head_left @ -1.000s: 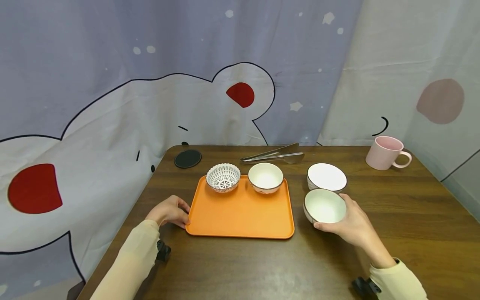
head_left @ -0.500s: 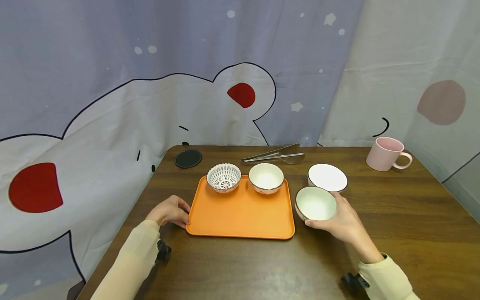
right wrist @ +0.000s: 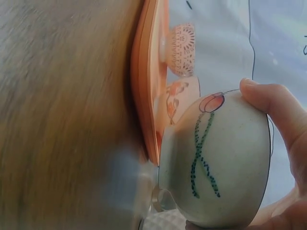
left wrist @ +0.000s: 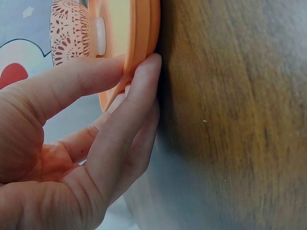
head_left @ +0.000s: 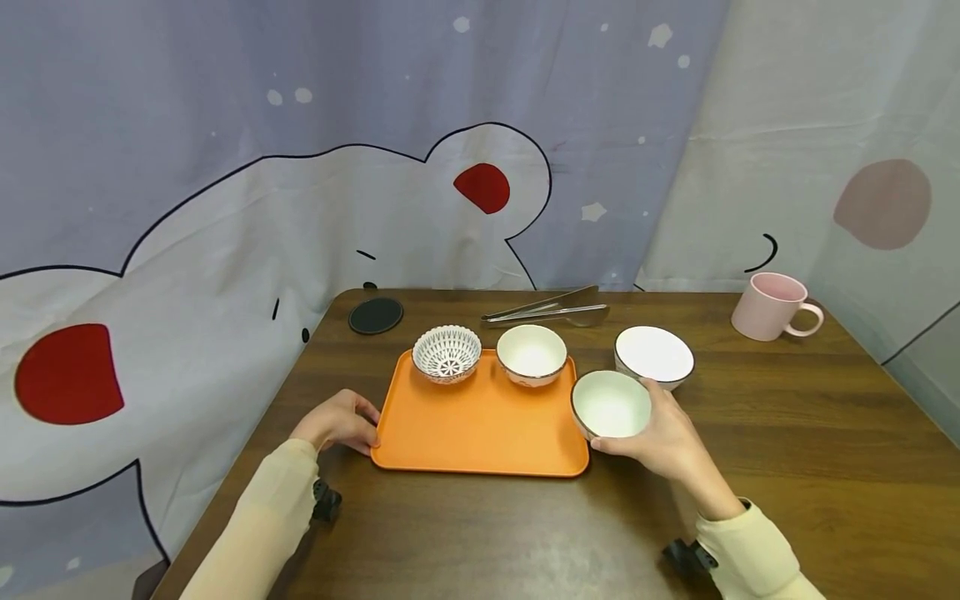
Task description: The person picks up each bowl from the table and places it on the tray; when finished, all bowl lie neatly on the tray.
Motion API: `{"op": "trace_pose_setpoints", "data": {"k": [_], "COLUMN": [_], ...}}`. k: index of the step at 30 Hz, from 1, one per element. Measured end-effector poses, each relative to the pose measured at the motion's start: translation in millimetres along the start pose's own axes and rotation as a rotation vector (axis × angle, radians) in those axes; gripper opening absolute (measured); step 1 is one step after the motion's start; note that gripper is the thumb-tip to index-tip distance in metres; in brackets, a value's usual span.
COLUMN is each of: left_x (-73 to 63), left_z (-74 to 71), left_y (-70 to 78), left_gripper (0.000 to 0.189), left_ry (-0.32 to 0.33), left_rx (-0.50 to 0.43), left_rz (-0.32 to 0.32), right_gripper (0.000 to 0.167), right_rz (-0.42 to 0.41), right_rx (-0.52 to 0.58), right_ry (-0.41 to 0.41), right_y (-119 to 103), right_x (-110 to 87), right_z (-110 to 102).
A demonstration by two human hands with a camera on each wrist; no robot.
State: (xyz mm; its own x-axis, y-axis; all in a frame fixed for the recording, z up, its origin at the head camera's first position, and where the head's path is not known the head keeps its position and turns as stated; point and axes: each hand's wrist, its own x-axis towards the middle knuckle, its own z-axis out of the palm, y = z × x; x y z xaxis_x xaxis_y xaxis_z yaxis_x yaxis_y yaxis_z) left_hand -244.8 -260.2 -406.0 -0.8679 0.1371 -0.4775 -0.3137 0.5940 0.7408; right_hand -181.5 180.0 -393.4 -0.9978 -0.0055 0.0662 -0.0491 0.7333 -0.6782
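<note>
In the head view, my left hand point(head_left: 341, 422) pinches the left edge of an orange tray point(head_left: 472, 442). The left wrist view has the thumb on the tray's rim point(left wrist: 140, 33) and a fingertip against its outer side. My right hand point(head_left: 663, 437) grips a pale bowl point(head_left: 611, 404) by its rim and side, over the tray's right edge. A painted tulip with green stems marks this held bowl point(right wrist: 225, 163) in the right wrist view. On the tray's back part stand a patterned bowl point(head_left: 447, 354) and a white bowl point(head_left: 532, 354).
Behind the right hand stands another white bowl point(head_left: 654, 354). A pink mug point(head_left: 768, 307) is at the back right. Metal tongs point(head_left: 547, 312) lie behind the tray, and a black round coaster point(head_left: 376, 316) lies at the back left of the wooden table point(head_left: 480, 533).
My right hand has carried the held bowl leftward, from beside the tray to over its right edge. The left hand and the tray have stayed in place.
</note>
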Motion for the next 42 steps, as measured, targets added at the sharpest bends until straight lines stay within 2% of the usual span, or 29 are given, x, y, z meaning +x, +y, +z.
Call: {"op": "trace_pose_setpoints", "data": {"k": [9, 15, 25, 32, 42], "left_x": [-0.1, -1.7, -2.3, -0.9, 0.4], "left_z": [0.7, 1.0, -4.2, -1.0, -0.3], "left_y": [-3.1, -0.5, 0.5, 0.2, 0.0], "left_gripper": [0.037, 0.038, 0.036, 0.038, 0.037], "left_ry": [0.001, -0.012, -0.044, -0.002, -0.005], "left_rx": [-0.006, -0.005, 0.001, 0.000, -0.006], "left_rz": [-0.002, 0.021, 0.024, 0.002, 0.005], "right_gripper": [0.112, 0.108, 0.108, 0.111, 0.109], "right_rz": [-0.013, -0.015, -0.040, -0.039, -0.057], "right_rx": [0.019, 0.021, 0.048, 0.049, 0.068], "right_ry": [-0.002, -0.006, -0.020, -0.036, -0.046], "right_y": [-6, -10, -25, -38, -50], "right_x": [2.1, 1.9, 3.8, 8.7, 15.1], "right_z": [12, 20, 33, 43, 60]}}
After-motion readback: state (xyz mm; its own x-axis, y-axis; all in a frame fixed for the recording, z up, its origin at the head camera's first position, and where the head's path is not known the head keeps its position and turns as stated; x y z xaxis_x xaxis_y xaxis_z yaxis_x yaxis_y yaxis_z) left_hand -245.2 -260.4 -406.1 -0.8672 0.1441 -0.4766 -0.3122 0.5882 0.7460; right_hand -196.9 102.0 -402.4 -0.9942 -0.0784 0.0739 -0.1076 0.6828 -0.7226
